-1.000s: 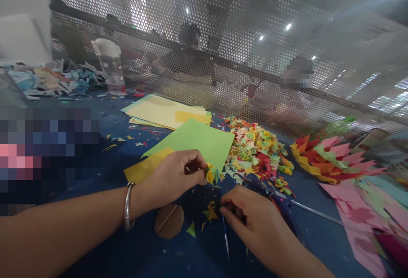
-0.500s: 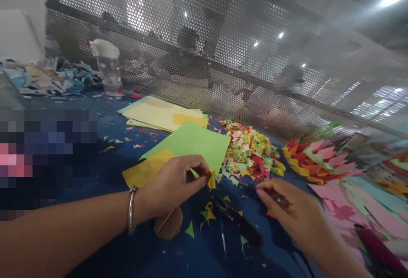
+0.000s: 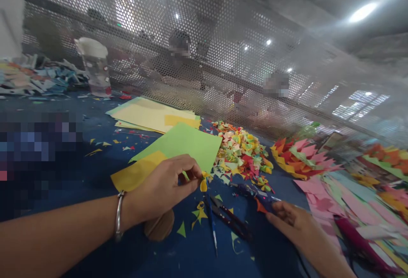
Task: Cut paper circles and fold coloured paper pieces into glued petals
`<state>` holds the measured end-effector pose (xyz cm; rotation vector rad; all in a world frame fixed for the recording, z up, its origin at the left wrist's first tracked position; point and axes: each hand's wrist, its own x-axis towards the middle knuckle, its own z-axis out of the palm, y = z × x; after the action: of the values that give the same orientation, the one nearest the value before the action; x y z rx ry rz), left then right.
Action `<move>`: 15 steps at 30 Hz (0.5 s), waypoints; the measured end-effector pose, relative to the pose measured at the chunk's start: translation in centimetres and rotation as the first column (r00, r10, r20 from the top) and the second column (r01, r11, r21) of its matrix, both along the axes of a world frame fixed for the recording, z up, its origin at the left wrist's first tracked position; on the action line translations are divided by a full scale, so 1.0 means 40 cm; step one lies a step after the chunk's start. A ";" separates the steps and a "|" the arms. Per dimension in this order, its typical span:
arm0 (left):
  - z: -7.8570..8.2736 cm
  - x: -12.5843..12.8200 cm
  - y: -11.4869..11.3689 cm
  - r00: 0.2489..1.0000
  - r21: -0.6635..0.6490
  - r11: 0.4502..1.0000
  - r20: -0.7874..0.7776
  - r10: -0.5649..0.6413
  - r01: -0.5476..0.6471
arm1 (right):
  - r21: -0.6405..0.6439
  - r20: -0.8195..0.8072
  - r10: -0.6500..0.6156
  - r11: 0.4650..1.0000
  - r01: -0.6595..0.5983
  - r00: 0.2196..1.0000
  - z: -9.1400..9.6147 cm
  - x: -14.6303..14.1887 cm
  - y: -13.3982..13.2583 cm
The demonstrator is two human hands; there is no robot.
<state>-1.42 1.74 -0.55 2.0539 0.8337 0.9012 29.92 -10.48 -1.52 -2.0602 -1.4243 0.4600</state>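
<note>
My left hand (image 3: 172, 180) has thumb and forefinger pinched on a small yellow paper flower (image 3: 204, 182). A thin blue pen-like stick (image 3: 213, 227) runs down from beside the flower; whether they touch I cannot tell. My right hand (image 3: 291, 222) has its thumb and forefinger apart, at the near end of a dark blue glue gun (image 3: 251, 191) lying on the table. An orange paper scrap (image 3: 260, 205) is by its fingertips. Between the hands lie dark-handled scissors (image 3: 228, 218) and a star-shaped yellow paper scrap (image 3: 200, 213). A brown round block (image 3: 160, 226) is partly under my left wrist.
Green paper (image 3: 181, 144) and yellow paper (image 3: 137, 171) lie behind my left hand. Beyond are a paper stack (image 3: 149, 114), a heap of folded paper bits (image 3: 242, 146) and a paper flower (image 3: 306, 159). A bottle (image 3: 95, 69) stands before a perforated screen (image 3: 216, 57).
My right hand has drawn back toward me and to the right, leaving more of the glue gun in sight. The left hand keeps its pinch on the yellow flower. The view has shifted rightward.
</note>
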 end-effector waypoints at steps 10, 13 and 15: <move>0.001 -0.002 -0.005 0.999 -0.038 0.999 0.029 -0.023 0.024 | 0.037 -0.972 0.013 0.994 0.100 0.234 0.006 -0.013 -0.058; -0.004 0.000 -0.009 0.994 -0.086 0.993 0.082 -0.078 0.085 | 0.103 -0.991 0.099 0.994 0.041 0.093 -0.001 -0.046 -0.053; -0.010 0.002 -0.012 0.986 -0.115 0.984 0.118 -0.119 0.132 | 0.130 -0.990 0.130 0.991 0.004 0.051 -0.004 -0.069 -0.052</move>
<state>-1.35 1.28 -0.94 1.9090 0.6749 0.8642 27.15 -12.55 -1.69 -0.9311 -0.5252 1.4858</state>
